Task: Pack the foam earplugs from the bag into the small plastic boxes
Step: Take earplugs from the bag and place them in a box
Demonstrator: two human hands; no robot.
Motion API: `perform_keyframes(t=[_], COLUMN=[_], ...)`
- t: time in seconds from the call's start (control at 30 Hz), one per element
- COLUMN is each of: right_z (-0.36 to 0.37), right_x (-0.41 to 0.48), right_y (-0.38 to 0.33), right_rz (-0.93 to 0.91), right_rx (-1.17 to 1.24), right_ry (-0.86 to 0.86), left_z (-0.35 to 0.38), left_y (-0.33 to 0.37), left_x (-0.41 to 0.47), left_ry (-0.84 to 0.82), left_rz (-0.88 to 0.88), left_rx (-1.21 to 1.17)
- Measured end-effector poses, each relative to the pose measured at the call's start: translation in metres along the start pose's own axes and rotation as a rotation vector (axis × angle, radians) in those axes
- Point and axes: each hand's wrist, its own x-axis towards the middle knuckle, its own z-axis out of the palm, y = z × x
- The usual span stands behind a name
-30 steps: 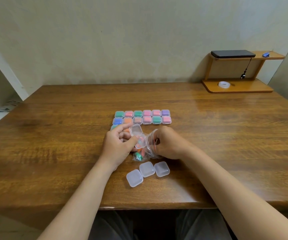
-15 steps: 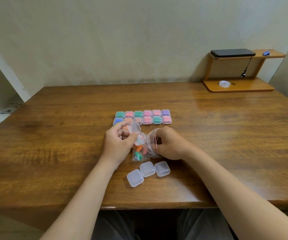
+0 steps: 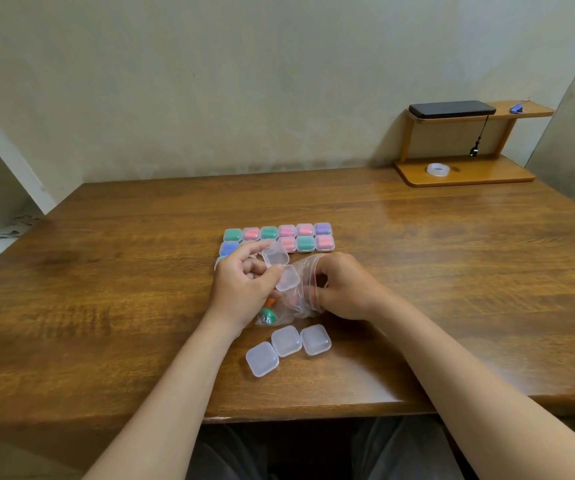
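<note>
- Both hands meet over the middle of the table. The left hand (image 3: 244,289) pinches a small clear hinged plastic box (image 3: 288,278), thumb on its near side and fingers curled behind it. The box lid stands flipped open on the far side.
- The right hand (image 3: 345,289) grips the red-striped mouth of a crumpled clear plastic zip bag (image 3: 305,296), with its fingers curled round the gathered film. The open box sits against the bag, between the two hands.
- Orange and green foam earplugs (image 3: 267,314) lie in the bag's lower end, just under the heel of the left hand.
- Whether the held box has anything in it cannot be told.
- Three closed clear square boxes (image 3: 286,341) lie in a touching row just on the person's side of the hands.
- Two rows of filled boxes (image 3: 305,233) showing green, pink, blue and purple sit just beyond the knuckles. The left hand hides part of them.
- Bare forearms come in from the near edge of the brown wooden table (image 3: 106,306) and converge.
- Well beyond the right hand, a wooden two-tier shelf (image 3: 469,174) carries a flat black device (image 3: 452,109) and a roll of clear tape (image 3: 437,169).
</note>
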Motion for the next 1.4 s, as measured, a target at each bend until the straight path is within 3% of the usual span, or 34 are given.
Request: perform_keyframes(t=[0.83, 1.0, 1.4], right_z=[-0.033, -0.034, 0.001], right_x=[-0.021, -0.022, -0.014], right_y=[0.011, 0.003, -0.02], right_rz=[-0.022, -0.065, -0.168], right_rx=[0.204, 0.137, 0.005], right_ry=[0.42, 0.531, 0.503], left_z=[0.0, 0.001, 0.002], left_y=[0.012, 0.016, 0.025], left_x=[-0.007, -0.009, -0.015], left_ry=[0.004, -0.002, 0.006], left_rz=[-0.085, -0.062, -0.001], left_rx=[0.038, 0.037, -0.061])
